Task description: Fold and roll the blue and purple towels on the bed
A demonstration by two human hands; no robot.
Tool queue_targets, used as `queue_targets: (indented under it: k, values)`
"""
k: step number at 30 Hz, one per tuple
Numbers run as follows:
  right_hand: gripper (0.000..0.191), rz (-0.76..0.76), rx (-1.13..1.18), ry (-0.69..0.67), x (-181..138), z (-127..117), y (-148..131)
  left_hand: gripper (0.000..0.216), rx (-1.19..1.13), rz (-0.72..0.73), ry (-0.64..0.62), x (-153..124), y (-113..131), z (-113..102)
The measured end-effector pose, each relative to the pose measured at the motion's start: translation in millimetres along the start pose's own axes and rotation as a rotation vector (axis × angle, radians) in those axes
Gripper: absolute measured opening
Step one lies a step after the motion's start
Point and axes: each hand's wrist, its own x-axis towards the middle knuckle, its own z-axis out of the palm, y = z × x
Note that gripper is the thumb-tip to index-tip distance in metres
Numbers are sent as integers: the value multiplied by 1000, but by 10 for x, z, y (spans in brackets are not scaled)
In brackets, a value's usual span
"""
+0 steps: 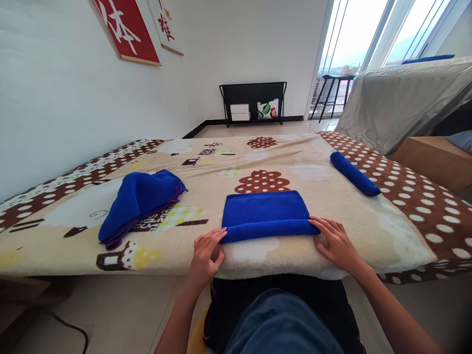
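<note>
A blue towel [264,208] lies on the bed in front of me, its near edge rolled into a tube and its far part flat. At the left end of the roll, my left hand [207,253] grips with fingertips on top and thumb low on the near side. My right hand [335,242] has the right end in the same way, fingers bent over it. To the left is a loose heap of blue and purple cloths [142,199]. A finished-looking blue roll [354,173] rests apart on the right.
A cream patterned blanket [387,231] with brown dotted borders covers the bed. Beyond it stands a black rack [254,101] with white boxes. A plastic-draped piece of furniture [398,98], a cardboard box [427,160] and a dark stool [334,93] are on the right.
</note>
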Motion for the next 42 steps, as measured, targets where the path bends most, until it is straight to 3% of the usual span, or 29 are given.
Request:
queue_targets:
  k: [9,14,19,24,29,32,35,39,42]
  values:
    - [33,62,25,-25,195,51,114,33,-136,-257,-59,314,-39,-9]
    - [31,122,60,-35,264,52,97,33,-113,-327,-78,380,-44,43]
    - [26,125,111,2,223,18,47,31,-228,-369,-57,355,-52,35]
    - [25,122,225,-56,145,-91,16,31,-292,-379,-113,217,-30,-56]
    - [25,163,193,-47,137,-69,-16,28,-86,-354,-70,169,148,-40]
    - [26,251,65,100,171,28,-112,29,151,-330,65,225,314,20]
    - [40,229,-9,219,211,124,-335,37,240,-229,160,306,504,91]
    - [60,12,27,149,276,214,-787,48,128,46,23,379,828,244]
    - [62,-94,44,74,349,264,-1058,58,75,179,-96,409,1048,404]
